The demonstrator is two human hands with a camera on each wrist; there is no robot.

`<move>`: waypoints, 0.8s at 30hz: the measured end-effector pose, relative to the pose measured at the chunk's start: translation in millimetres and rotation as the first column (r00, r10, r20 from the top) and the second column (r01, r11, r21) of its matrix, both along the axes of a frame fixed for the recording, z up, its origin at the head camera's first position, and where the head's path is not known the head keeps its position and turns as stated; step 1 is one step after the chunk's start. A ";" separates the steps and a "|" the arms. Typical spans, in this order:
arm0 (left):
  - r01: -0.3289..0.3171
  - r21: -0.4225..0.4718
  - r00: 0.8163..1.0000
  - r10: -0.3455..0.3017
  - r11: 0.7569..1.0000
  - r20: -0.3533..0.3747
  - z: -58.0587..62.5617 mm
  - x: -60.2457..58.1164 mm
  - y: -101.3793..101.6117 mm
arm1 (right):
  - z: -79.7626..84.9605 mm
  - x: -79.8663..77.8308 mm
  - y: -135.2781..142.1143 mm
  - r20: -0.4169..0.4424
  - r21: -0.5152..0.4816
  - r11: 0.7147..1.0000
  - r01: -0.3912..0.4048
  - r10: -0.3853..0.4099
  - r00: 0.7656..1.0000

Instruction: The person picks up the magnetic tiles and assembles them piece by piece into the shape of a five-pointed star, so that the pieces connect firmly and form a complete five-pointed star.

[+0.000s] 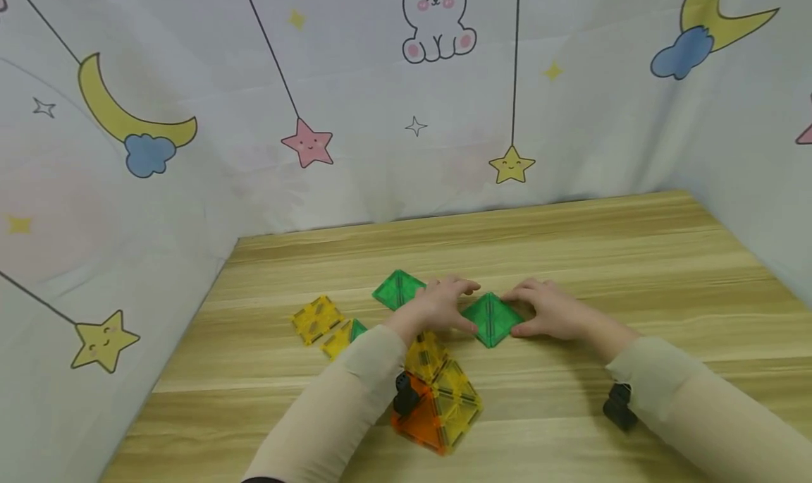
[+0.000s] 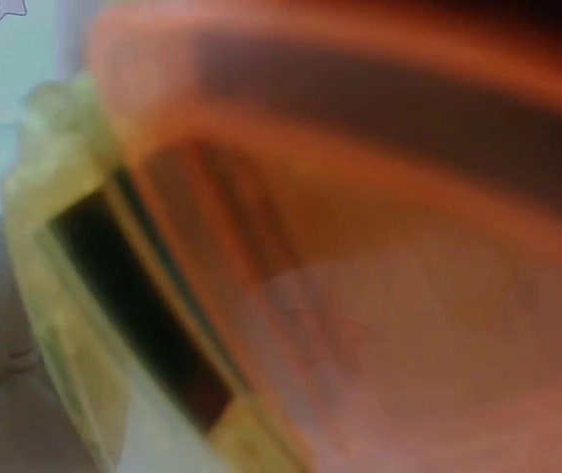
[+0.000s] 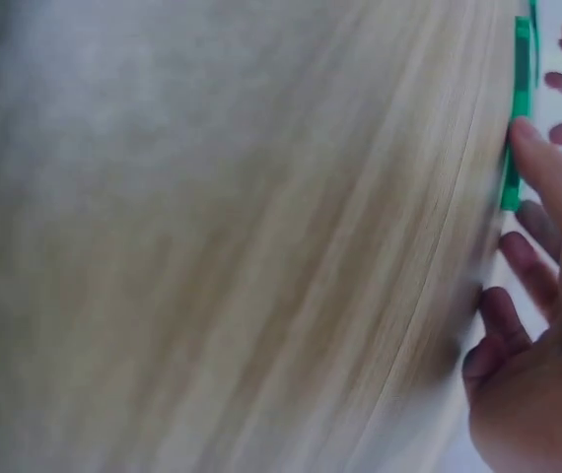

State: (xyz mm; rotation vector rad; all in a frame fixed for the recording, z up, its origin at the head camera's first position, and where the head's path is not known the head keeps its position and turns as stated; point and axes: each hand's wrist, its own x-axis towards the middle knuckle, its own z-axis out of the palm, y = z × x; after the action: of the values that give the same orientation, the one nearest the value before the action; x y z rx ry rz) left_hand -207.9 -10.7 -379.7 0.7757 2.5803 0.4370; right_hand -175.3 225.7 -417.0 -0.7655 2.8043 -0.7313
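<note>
Cartoon-printed white cloth (image 1: 393, 187) is hanging behind a wood-grained bench (image 1: 603, 257), where a person's two bare hands are flanking a diamond of green tiles (image 1: 490, 319). It is lying directly between them, its central seam running away from the person and its side corners pointing left and right, one toward each hand. Neither hand is clearly standing nearer: the right hand (image 1: 548, 312) is pinching the right corner between thumb and fingers, while the left hand (image 1: 440, 305) is holding its thumb and fingers spread about the left corner, the thumb meeting the near edge; how firmly it is pressing, the views are not telling. Beside the left sleeve (image 1: 336, 412), an orange tile (image 1: 421, 423) and adjoining yellow tiles (image 1: 459, 402) are sitting closer to the person. Another green pair (image 1: 393, 290) is lying just beyond the left hand, partly hidden by it.
</note>
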 end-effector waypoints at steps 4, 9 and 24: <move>-0.013 -0.027 1.000 0.013 1.000 -0.006 0.2 -0.1 2.6 | -0.7 1.1 0.5 0.011 -0.003 1.000 0.021 -0.021 1.000; -0.020 -0.087 1.000 0.018 0.996 -0.019 0.9 -0.4 3.4 | -2.2 1.9 -0.6 0.028 -0.014 0.999 0.036 -0.035 0.999; 0.017 -0.127 0.997 -0.027 0.992 -0.076 -3.0 4.8 4.7 | -4.7 4.8 -2.4 0.026 -0.059 0.997 0.056 -0.055 0.998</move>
State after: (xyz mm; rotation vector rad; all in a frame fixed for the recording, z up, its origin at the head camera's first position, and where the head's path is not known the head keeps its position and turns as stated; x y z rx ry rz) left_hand -203.1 -6.0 -382.6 0.7896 2.6388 0.2379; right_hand -170.5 223.2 -421.7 -0.6860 2.8039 -0.8308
